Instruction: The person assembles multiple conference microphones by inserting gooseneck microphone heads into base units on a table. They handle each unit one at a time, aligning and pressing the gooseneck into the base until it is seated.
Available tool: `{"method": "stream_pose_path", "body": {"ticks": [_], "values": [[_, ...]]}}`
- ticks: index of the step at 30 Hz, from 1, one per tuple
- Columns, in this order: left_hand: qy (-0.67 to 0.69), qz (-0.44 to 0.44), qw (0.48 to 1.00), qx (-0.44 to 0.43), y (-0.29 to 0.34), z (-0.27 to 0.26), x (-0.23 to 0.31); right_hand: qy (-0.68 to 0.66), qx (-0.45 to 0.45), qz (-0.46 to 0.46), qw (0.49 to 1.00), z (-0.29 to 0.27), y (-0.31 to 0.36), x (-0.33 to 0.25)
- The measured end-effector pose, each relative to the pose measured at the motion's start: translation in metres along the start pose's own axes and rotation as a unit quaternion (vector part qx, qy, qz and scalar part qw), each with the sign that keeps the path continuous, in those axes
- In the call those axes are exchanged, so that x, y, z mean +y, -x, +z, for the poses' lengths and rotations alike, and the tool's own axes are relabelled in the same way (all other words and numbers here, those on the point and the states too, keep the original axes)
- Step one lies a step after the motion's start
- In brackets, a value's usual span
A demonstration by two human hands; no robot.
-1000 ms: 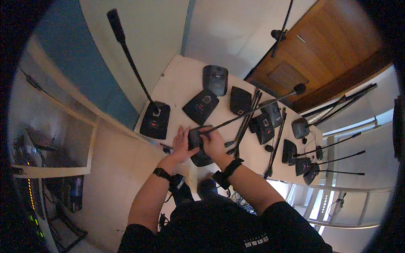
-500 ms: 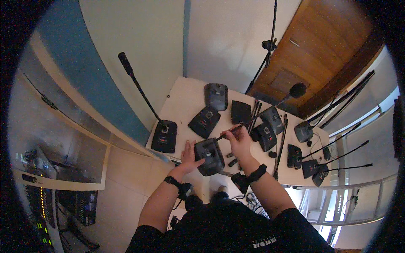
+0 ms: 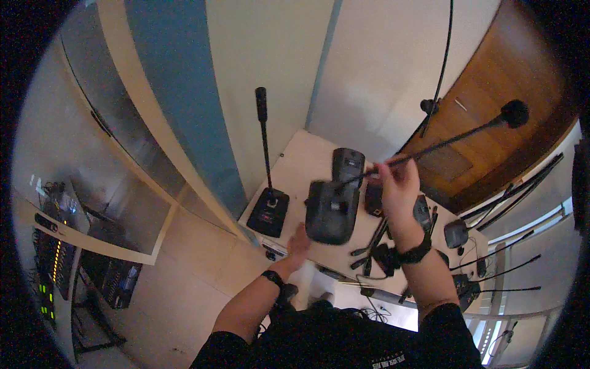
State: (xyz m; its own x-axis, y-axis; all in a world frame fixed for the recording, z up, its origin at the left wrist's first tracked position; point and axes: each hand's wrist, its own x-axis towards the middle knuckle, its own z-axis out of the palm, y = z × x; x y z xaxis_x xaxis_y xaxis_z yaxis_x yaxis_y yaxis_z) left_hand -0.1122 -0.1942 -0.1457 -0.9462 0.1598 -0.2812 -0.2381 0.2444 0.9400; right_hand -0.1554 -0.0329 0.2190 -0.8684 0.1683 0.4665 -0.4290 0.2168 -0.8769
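Note:
My right hand is closed on the gooseneck of a black desk microphone, its fingers pinching the thin stem partway along. The microphone's dark base hangs tilted above the near side of the table, and its foam-covered head points up to the right. By the base's lower left edge is my left hand, blurred. Its fingertips are hard to make out, and I cannot tell whether they touch the base. Left of it, another gooseneck microphone stands upright on the table.
On the pale table lie more microphone bases, one at the back, and loose black stems. Several gooseneck microphones, one with a grey base, stand at the right. A tall stand rises by the wooden door. Equipment racks flank the left.
My right hand has raised the microphone by its stem, up and to the right. My left hand has slipped from the base's side to below its lower left edge. The view has shifted.

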Motion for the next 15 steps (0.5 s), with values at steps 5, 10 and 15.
{"method": "stream_pose_path", "body": {"ticks": [5,10,15], "values": [[-0.203,0.083,0.975,-0.033,0.036,-0.011,0.037,-0.002,0.004,0.005,1.000,0.049,-0.076,0.043],[-0.237,0.076,0.967,-0.056,0.054,-0.017,0.077,0.068,-0.014,0.010,0.998,0.104,-0.107,0.111],[-0.244,0.043,0.966,-0.071,0.057,-0.017,0.085,0.170,0.009,-0.030,0.985,0.132,-0.120,0.155]]}}
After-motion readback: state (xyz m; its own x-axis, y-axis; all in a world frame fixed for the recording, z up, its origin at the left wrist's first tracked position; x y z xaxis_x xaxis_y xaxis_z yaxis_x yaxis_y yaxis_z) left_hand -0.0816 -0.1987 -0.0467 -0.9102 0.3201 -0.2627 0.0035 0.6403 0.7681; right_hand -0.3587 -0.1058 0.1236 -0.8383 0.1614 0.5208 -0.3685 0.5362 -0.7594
